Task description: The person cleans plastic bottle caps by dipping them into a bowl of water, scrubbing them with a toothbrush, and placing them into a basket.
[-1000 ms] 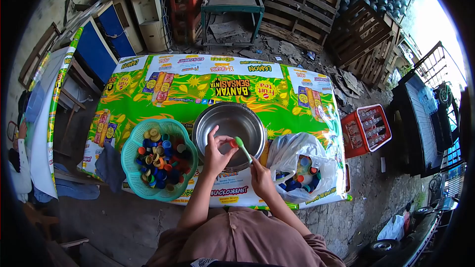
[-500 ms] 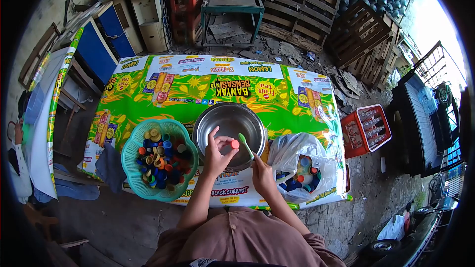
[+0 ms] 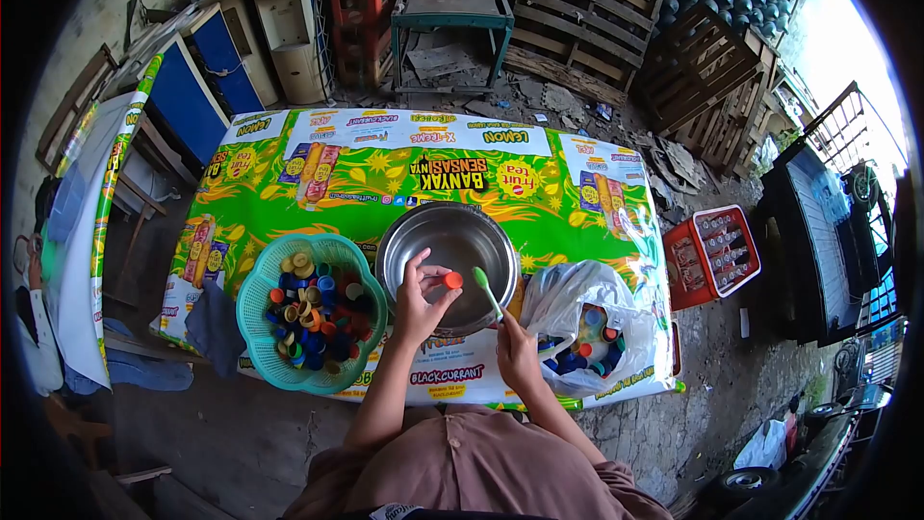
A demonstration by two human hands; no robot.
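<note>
My left hand pinches a red-orange bottle cap between thumb and fingers, over the steel bowl. In my right hand is a green toothbrush, its bristle head raised above the bowl's right side, a little apart from the cap. Left of the bowl stands a turquoise plastic basket with many bottle caps of mixed colours. A white plastic bag on the right lies open, with more coloured caps in it.
A printed green and white sheet covers the table. A grey cloth hangs at its left edge. Right of the table stands a red crate of bottles. Behind are a small metal-framed table and wooden pallets.
The toothbrush head has moved slightly right and down, away from the cap. The left hand and cap have barely shifted.
</note>
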